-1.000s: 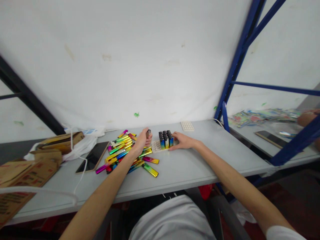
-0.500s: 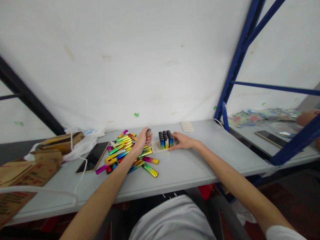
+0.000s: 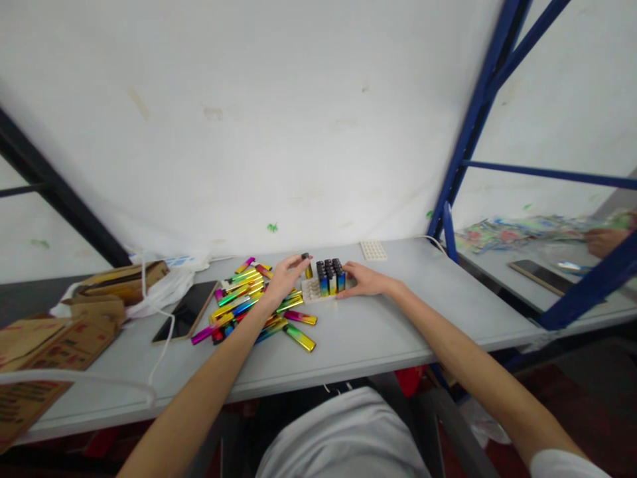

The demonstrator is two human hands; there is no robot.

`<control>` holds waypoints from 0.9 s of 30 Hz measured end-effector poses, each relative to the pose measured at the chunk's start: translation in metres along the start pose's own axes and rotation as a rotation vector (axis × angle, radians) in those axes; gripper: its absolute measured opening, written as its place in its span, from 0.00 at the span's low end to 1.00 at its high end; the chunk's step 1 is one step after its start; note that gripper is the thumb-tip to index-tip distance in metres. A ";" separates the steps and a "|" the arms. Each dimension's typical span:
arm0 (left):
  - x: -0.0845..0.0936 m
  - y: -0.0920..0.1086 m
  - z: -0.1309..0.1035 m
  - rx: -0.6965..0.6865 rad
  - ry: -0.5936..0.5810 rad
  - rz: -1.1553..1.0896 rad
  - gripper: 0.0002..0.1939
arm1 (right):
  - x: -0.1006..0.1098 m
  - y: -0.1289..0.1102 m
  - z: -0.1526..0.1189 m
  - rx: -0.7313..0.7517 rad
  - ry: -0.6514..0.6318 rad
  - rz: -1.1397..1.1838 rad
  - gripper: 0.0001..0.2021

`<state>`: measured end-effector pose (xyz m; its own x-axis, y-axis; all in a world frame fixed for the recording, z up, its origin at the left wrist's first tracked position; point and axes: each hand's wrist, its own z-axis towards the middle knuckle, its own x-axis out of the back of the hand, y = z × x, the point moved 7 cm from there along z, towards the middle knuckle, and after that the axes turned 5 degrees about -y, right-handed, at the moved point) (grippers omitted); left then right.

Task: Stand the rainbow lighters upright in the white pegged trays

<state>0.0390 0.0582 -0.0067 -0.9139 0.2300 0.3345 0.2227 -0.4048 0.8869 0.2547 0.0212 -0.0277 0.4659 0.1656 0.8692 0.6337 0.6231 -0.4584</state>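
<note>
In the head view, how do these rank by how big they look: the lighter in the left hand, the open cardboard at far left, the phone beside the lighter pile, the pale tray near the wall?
1. Cardboard
2. Phone
3. Pale tray
4. Lighter

Print (image 3: 22,406) shows on the cardboard box (image 3: 64,342), but no text is legible.
</note>
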 end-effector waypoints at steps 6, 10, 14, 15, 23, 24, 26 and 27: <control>-0.008 0.001 -0.002 -0.083 -0.132 0.128 0.27 | -0.001 0.001 0.000 0.003 0.000 0.014 0.34; -0.010 0.005 -0.006 -0.079 -0.148 0.275 0.25 | -0.001 0.001 0.000 0.010 0.004 0.006 0.33; -0.010 0.009 -0.008 -0.086 -0.191 0.339 0.24 | -0.001 0.001 0.000 0.015 0.010 0.003 0.33; -0.009 0.009 -0.008 -0.087 -0.207 0.340 0.23 | -0.001 0.001 0.000 0.014 0.011 0.009 0.33; -0.009 0.003 -0.007 -0.083 -0.283 0.467 0.21 | -0.001 0.002 0.000 0.003 0.014 0.015 0.32; -0.010 0.003 -0.007 -0.087 -0.277 0.464 0.21 | -0.001 0.002 0.000 0.004 0.009 0.014 0.33; -0.010 0.006 -0.007 -0.097 -0.270 0.457 0.20 | -0.001 0.003 0.000 0.002 -0.001 0.014 0.34; -0.010 0.007 -0.007 -0.099 -0.281 0.443 0.19 | -0.001 0.003 0.000 0.001 -0.003 0.016 0.34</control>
<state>0.0470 0.0467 -0.0062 -0.6106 0.2405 0.7545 0.5214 -0.5950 0.6116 0.2560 0.0223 -0.0303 0.4744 0.1781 0.8621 0.6253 0.6212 -0.4724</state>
